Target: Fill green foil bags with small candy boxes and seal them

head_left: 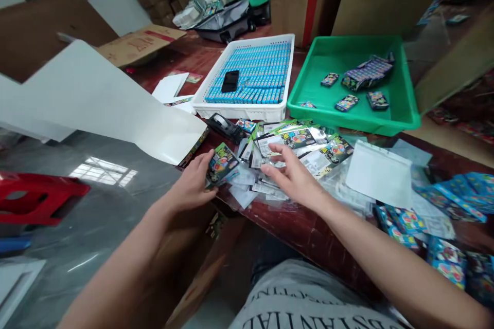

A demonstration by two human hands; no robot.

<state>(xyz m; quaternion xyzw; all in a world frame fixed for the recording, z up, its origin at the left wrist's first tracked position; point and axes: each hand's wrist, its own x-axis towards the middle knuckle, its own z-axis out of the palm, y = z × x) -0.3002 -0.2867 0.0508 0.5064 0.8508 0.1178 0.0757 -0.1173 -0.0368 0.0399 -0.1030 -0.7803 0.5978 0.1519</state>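
Note:
My left hand is closed on a dark, green-edged printed packet with colourful round pictures, at the table's front edge. To its right, my right hand hovers over or touches a loose pile, its thumb and fingers apart and nothing between them. In that pile lie clear plastic sleeves and flat printed packets with white labels and green edges. Whether the right fingertips touch the pile I cannot tell. Just behind the left hand sits a black tape dispenser.
A white crate holds rows of small blue boxes with a black phone on top. Beside it, a green tray contains several small packs. Blue packets and a white sheet lie right. A large white sheet juts out left.

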